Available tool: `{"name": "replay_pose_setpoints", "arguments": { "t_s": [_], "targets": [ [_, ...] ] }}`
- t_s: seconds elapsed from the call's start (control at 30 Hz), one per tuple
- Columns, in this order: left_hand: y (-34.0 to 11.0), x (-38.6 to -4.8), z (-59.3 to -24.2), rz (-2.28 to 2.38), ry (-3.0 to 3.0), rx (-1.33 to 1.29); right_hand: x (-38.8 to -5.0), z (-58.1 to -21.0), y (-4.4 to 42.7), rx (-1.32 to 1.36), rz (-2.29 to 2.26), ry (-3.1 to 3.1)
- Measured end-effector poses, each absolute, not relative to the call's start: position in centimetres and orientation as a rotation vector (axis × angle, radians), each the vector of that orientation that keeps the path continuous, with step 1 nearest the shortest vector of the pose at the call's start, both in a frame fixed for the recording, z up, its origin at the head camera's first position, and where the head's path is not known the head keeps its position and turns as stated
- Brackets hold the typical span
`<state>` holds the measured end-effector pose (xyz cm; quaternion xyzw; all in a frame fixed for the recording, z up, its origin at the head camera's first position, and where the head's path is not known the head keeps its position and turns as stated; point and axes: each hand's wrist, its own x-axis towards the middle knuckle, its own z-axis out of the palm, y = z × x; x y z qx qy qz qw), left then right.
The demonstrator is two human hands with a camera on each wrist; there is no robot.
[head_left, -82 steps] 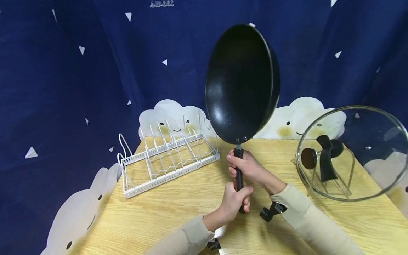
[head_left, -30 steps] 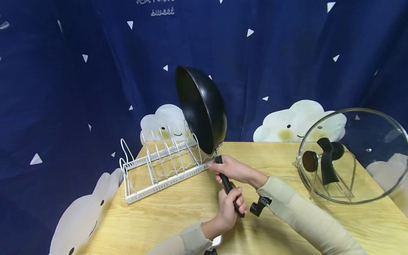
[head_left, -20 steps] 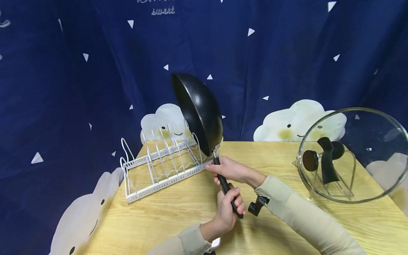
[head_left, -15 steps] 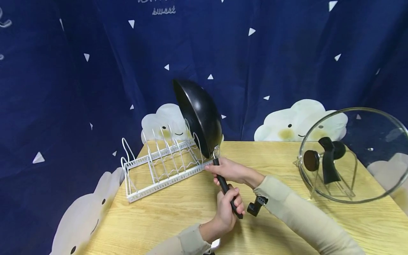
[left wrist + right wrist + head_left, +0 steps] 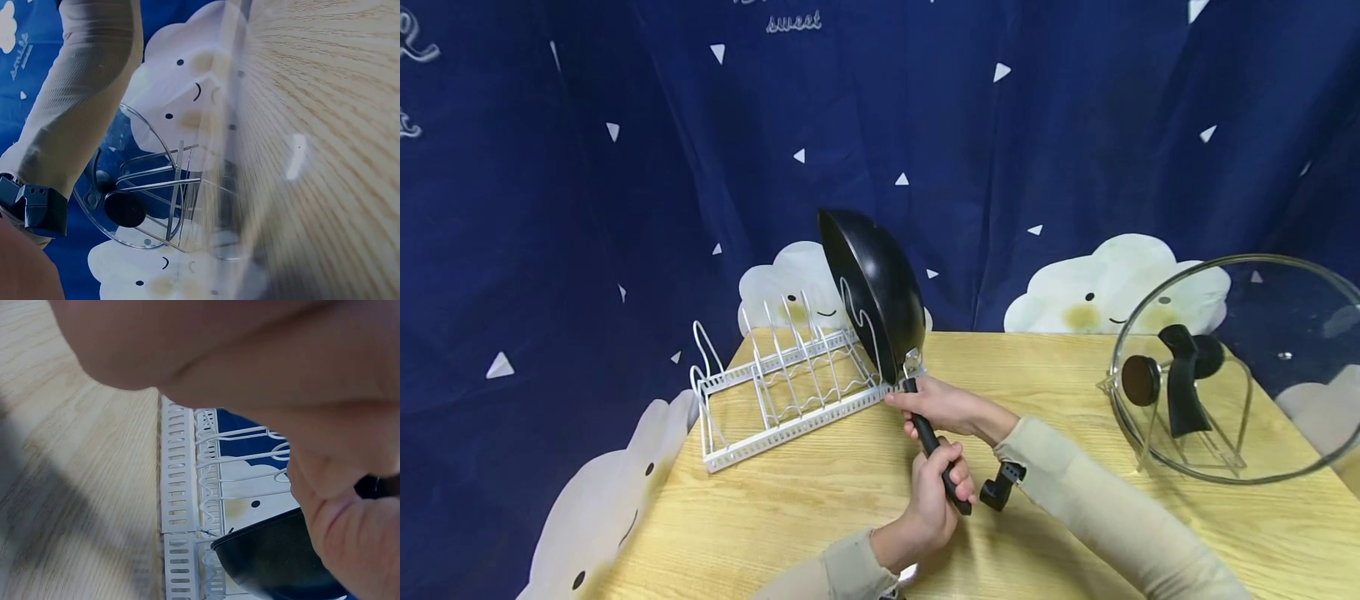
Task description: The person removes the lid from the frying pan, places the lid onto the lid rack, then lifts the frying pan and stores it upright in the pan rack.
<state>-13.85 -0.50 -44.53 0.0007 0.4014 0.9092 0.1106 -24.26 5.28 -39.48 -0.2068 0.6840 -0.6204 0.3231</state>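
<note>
A black wok (image 5: 891, 292) stands tilted on its edge at the right end of a white wire pan rack (image 5: 790, 429). Its open side faces left, towards the thin dividers, and one looped divider shows in front of it. My right hand (image 5: 943, 406) grips the black handle just below the bowl, close to the rack's front rail. Lower down, my left hand (image 5: 936, 496) is wrapped round the handle's end. In the right wrist view the wok's rim (image 5: 256, 534) lies beside the rack's slotted rail (image 5: 178, 475); whether it touches the bottom I cannot tell.
On the right, a large glass lid (image 5: 1240, 479) leans in a metal wire stand (image 5: 1247, 408) along with a black-handled piece (image 5: 1183, 392). The wooden table (image 5: 790, 517) runs back to a dark blue curtain (image 5: 1075, 125) with cloud shapes.
Both hands have brought the wok left and down to the rack's right end, turning its open side from facing me to facing left. In the last second it has sunk lower.
</note>
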Motion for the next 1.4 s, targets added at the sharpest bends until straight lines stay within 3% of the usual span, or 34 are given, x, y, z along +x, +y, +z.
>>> {"name": "replay_pose_setpoints", "arguments": {
  "t_s": [1.4],
  "targets": [
    [-0.3, -16.3, -46.3, 2.664, 1.201, -0.089, -26.5, -40.3, 5.3, -0.342, -1.610, 1.667]
  ]
}}
